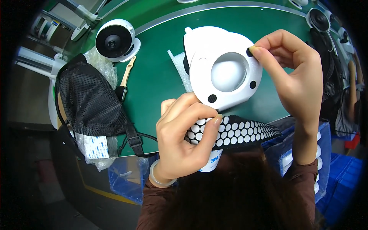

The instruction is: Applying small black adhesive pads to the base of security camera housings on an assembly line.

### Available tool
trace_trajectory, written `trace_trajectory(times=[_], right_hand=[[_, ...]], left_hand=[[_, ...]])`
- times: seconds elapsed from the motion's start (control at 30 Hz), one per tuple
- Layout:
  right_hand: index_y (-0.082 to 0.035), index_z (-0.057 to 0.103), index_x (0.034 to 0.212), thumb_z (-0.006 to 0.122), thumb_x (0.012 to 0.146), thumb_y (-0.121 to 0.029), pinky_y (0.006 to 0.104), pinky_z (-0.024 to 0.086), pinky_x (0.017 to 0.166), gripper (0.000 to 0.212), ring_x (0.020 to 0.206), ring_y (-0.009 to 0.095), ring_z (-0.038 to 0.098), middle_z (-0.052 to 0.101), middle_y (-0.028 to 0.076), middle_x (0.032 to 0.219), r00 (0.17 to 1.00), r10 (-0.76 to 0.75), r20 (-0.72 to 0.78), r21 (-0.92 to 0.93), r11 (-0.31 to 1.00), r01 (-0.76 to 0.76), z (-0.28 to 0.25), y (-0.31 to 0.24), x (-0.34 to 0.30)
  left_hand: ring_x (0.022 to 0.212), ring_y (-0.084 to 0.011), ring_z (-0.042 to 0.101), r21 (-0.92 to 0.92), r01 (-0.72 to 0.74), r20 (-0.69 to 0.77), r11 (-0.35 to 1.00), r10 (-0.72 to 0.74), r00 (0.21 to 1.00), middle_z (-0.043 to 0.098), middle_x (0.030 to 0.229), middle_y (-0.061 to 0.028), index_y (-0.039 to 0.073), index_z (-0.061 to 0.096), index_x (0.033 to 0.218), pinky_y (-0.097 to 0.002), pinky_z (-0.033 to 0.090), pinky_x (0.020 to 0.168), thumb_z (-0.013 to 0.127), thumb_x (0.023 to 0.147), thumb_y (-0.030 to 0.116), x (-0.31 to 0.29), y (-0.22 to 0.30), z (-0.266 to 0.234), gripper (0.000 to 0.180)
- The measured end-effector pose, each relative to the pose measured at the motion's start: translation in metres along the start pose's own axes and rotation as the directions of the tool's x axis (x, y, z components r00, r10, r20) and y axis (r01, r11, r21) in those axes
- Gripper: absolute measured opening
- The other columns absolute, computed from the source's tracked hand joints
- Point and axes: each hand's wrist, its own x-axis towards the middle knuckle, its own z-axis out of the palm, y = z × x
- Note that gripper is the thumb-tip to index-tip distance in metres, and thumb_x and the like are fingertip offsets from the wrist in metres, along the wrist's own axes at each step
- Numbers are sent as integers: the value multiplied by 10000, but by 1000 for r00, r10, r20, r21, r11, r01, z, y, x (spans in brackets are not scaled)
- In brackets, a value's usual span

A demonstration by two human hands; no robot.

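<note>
A white camera point(203, 46) lies tipped over on the green table, its base facing me. Around the round opening in that base sit black round pads: one at the lower left point(212, 98) and one at the lower right point(252, 84). A third black pad point(250, 51) is at the base's upper right, under the pinched thumb and forefinger of my right hand point(295, 69). My left hand point(188, 134) is closed on a black sheet of pads point(245, 132) covered with rows of white dots, just in front of the base. White backing with blue print point(211, 163) hangs below that hand.
Another white camera with a black face point(115, 40) stands at the back left. Nearby are a wooden-handled brush point(128, 73), a black mesh bag point(90, 94) and bubble wrap point(101, 65). White foam point(182, 69) lies behind the tipped camera. A blue bin point(322, 168) is at the lower right.
</note>
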Motion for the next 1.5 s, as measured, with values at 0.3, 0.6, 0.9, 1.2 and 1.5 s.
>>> trace_trajectory(times=[0.3,0.6,0.9,1.2,1.5], right_hand=[[28,596,914,569,853,-105,141,428,538,149,605,34,561,625,36,702,984,159,81,335,926,-177,-3,8,-2],[49,626,940,557,856,-117,207,458,615,198,711,98,590,640,93,790,985,110,133,62,991,-119,-10,12,-2],[-44,616,884,695,701,-99,326,466,580,207,663,257,586,593,91,762,889,-195,414,357,933,39,5,-3,-66],[-63,637,835,728,628,-49,293,458,537,227,631,217,585,607,45,741,965,-203,167,304,941,146,7,-6,-69],[-69,620,768,713,604,-15,265,443,486,196,592,180,569,600,22,728,960,-273,57,174,950,260,11,-4,-73]], left_hand=[[599,-183,468,78,-18,19,997,17,1000,569,719,-48,49,594,710,-278,302,644,634,655,-6,-3,2,-3,87],[622,-180,474,102,54,-54,993,-48,997,618,902,-102,42,616,715,-261,330,682,638,648,-6,-8,4,-7,85],[660,-189,506,88,-186,35,979,183,982,631,875,-80,40,631,722,-327,368,679,641,547,3,-15,13,-29,179],[555,-170,430,191,-163,232,968,117,966,523,609,0,61,623,709,-290,281,617,660,578,9,-5,24,-21,146],[544,-178,429,161,-138,211,977,102,972,517,603,-16,58,603,694,-295,270,607,646,572,-12,-3,26,-14,146]])
